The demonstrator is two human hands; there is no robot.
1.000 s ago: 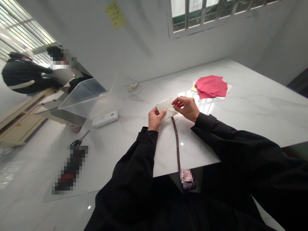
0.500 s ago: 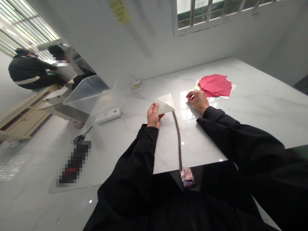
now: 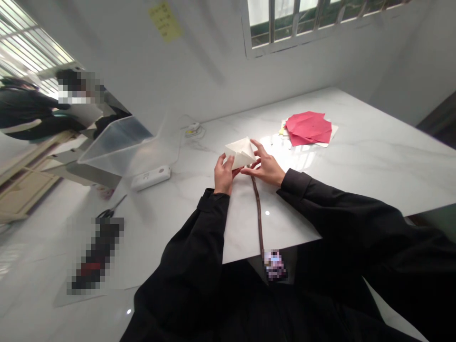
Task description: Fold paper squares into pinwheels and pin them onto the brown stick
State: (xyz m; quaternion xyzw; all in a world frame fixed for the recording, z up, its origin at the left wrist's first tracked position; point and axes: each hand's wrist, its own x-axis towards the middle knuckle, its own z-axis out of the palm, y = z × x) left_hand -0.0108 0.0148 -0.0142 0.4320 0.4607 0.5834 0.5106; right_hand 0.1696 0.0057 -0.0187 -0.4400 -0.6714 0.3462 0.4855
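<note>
My left hand (image 3: 224, 175) grips the left side of a folded white paper (image 3: 240, 153), which has a roughly triangular shape and is lifted slightly off the table. My right hand (image 3: 265, 166) reaches in from the right, with its spread fingers and thumb on the paper's right corner. Below the hands, a thin brown strap (image 3: 258, 213) runs across the white marble table (image 3: 356, 180) towards the near edge, ending in a blurred tag (image 3: 274, 265). Beyond them, pink-red paper sheets (image 3: 308, 128) lie on a white sheet (image 3: 329, 135).
A transparent plastic bin (image 3: 128, 147) lies tilted at the left, near a white power bank (image 3: 150, 177). Scissors (image 3: 112, 209) and a blurred dark object (image 3: 96, 254) are at the lower left. A small cabled device (image 3: 192, 129) sits by the wall. Two people (image 3: 39, 111) are at the far left.
My right hand has moved back from the table near the red sheets and now touches the white paper. The paper sits lower and shows more folds. The view has shifted slightly.
</note>
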